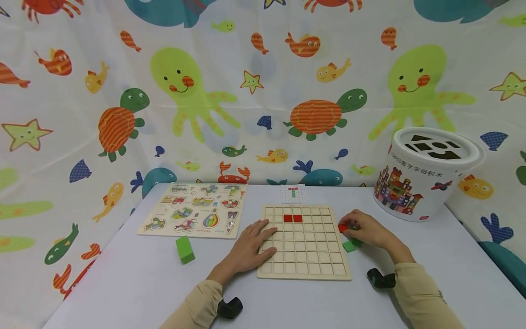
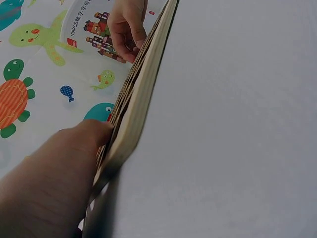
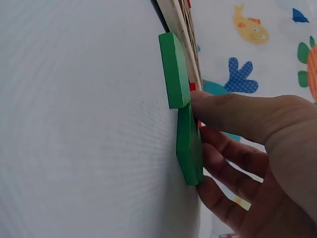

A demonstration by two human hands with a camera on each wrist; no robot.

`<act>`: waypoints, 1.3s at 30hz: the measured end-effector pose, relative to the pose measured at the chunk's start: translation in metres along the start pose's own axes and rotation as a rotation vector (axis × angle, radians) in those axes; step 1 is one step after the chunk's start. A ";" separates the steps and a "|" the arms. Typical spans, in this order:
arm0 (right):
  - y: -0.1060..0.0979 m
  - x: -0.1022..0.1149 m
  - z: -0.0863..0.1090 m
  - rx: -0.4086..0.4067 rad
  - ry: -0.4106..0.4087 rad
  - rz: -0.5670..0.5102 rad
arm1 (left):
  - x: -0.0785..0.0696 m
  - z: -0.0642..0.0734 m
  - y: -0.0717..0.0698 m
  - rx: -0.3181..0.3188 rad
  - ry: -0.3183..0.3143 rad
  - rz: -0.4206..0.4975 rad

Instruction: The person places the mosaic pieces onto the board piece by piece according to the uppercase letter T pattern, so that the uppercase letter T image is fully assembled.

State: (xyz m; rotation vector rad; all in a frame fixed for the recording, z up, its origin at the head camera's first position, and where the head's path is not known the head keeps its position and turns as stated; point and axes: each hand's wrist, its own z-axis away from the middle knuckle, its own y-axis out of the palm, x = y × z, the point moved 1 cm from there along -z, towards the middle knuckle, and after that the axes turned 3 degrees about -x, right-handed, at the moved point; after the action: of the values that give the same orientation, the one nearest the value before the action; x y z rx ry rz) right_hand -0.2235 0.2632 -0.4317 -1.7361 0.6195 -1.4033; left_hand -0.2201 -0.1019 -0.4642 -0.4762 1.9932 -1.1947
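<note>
- The tan-sleeved left forearm [image 1: 191,304] slants forward and inward.
- The left hand [image 1: 248,246] lies palm down, its fingers [image 1: 256,227] spread and nearly straight, the thumb [image 1: 265,257] set apart from them.
- The right forearm [image 1: 425,299], sleeved alike, leans inward too (the two arms converge).
- The right hand [image 1: 370,230] is held in a pinch between thumb and forefinger, its other fingers bent.
- Skin shows at both wrists [image 1: 219,273].
</note>
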 end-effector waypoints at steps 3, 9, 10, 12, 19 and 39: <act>0.001 -0.001 -0.001 -0.016 0.011 0.014 | 0.001 0.000 0.001 0.001 -0.003 -0.001; 0.000 -0.002 -0.001 -0.034 0.007 0.023 | 0.001 0.000 0.001 0.001 -0.005 -0.001; 0.000 -0.003 -0.001 -0.035 0.004 0.024 | 0.001 0.000 0.001 0.001 -0.005 0.000; 0.000 -0.002 0.000 -0.036 0.001 0.026 | 0.002 0.000 0.002 0.001 -0.005 -0.001; -0.001 -0.003 -0.002 -0.052 0.005 0.033 | 0.003 0.000 0.003 -0.001 -0.006 -0.001; 0.003 0.011 -0.012 -0.092 -0.021 -0.001 | 0.005 -0.001 0.003 0.002 -0.003 0.007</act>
State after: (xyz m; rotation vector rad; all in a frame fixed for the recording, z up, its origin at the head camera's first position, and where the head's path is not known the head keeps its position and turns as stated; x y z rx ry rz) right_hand -0.2315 0.2494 -0.4276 -1.8205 0.6816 -1.3748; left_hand -0.2242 -0.1030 -0.4685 -0.4696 1.9894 -1.1914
